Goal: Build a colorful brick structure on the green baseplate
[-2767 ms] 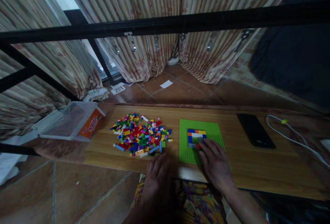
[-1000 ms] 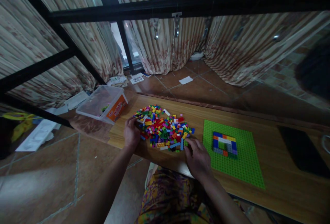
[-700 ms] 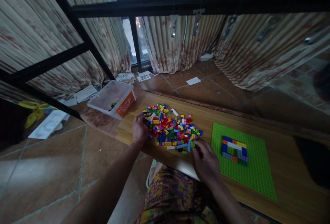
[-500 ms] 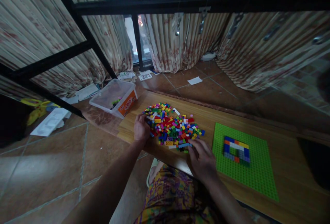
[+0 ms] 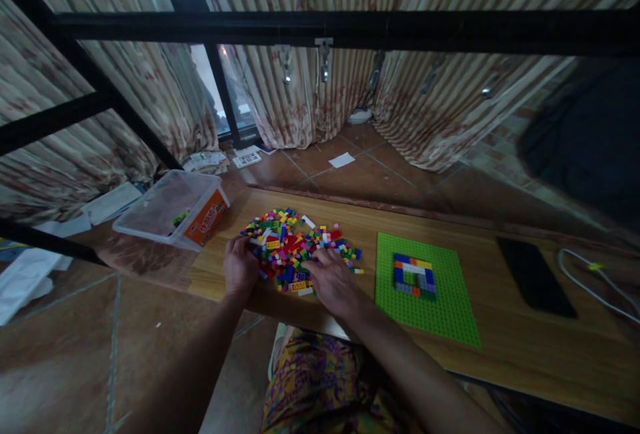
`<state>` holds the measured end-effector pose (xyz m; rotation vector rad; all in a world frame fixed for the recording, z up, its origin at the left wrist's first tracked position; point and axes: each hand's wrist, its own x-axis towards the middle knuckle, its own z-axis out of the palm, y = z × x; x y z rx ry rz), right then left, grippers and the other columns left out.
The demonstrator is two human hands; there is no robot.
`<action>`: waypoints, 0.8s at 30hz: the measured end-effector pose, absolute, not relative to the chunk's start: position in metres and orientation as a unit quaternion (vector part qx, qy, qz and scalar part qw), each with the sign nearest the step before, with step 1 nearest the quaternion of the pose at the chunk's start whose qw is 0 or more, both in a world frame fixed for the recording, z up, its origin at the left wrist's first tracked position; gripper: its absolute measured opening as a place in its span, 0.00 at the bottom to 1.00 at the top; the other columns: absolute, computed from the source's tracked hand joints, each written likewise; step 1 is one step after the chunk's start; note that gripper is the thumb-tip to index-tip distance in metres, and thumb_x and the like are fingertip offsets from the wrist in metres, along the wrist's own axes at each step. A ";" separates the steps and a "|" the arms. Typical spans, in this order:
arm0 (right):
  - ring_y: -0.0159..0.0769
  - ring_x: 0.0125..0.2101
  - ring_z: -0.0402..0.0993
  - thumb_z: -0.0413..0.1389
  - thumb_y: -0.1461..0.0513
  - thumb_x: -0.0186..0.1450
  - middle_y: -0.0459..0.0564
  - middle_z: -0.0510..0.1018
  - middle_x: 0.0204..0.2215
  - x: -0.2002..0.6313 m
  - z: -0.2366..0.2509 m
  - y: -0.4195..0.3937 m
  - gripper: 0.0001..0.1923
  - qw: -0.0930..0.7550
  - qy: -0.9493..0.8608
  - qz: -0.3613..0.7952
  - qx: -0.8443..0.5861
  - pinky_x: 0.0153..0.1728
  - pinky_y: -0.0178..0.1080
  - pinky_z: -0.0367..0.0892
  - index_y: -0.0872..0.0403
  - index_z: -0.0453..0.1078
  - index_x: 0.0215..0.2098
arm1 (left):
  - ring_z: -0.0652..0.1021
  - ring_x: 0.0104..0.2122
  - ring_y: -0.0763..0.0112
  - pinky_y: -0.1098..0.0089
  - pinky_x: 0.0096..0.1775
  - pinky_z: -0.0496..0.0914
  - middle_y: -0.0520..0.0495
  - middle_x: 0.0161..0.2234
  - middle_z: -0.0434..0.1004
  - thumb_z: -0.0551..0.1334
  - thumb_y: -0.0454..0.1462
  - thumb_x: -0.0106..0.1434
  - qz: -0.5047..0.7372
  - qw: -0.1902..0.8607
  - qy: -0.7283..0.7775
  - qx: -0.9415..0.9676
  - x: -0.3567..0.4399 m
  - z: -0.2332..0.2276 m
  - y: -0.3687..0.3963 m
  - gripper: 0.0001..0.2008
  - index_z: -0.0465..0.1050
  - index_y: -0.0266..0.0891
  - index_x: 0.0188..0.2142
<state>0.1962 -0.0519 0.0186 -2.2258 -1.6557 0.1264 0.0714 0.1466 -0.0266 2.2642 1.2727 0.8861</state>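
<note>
I am seeing both hands resting on the pile of coloured building bricks (image 5: 295, 247) near the left end of the wooden board (image 5: 500, 327). The left hand (image 5: 240, 269) is lying at the pile's left edge, fingers curled; I cannot tell whether it is gripping a brick. The right hand (image 5: 333, 277) is spreading open over the pile's front edge. The green baseplate (image 5: 440, 307) is lying just right of the pile.

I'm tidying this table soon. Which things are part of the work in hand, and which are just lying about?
In use: left hand, right hand, brick pile, green baseplate, brick frame.
Lying about: plastic tub, phone, white cable, floor papers.
</note>
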 end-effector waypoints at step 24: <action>0.43 0.42 0.68 0.57 0.62 0.64 0.51 0.76 0.37 0.201 0.008 -0.050 0.06 0.197 -0.567 0.022 -0.800 0.47 0.44 0.61 0.52 0.71 0.39 | 0.75 0.46 0.61 0.63 0.49 0.70 0.40 0.45 0.74 0.50 0.30 0.61 0.315 0.203 0.459 0.806 0.071 -0.027 0.145 0.16 0.75 0.36 0.41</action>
